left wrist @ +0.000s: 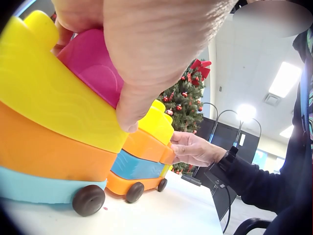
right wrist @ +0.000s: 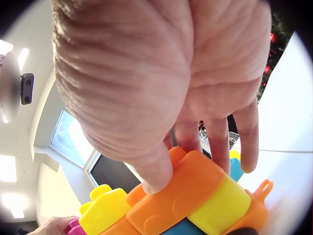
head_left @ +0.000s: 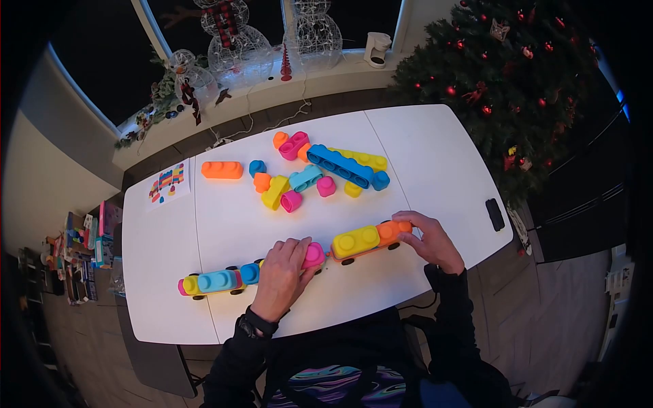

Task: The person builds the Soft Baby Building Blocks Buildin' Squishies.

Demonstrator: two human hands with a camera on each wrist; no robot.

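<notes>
A train of block-topped wheeled cars crosses the table's near part. My left hand (head_left: 280, 275) curls over the middle car; in the left wrist view its thumb and fingers grip a magenta block (left wrist: 93, 63) on top, beside yellow. At the right-hand car, my right hand (head_left: 435, 243) pinches the orange block (head_left: 389, 233) at its end, thumb on one side, fingers on the other. A yellow block (head_left: 356, 241) sits on the same car. The left car carries a light blue block (head_left: 218, 280), with a dark blue block (head_left: 249, 273) nearer my left hand.
Loose blocks lie behind the train, including a long blue block (head_left: 339, 166) and an orange block (head_left: 222, 170). A picture sheet (head_left: 169, 185) lies at the back left. A black object (head_left: 494, 214) rests near the right edge. A decorated tree (head_left: 486, 81) stands beyond the table.
</notes>
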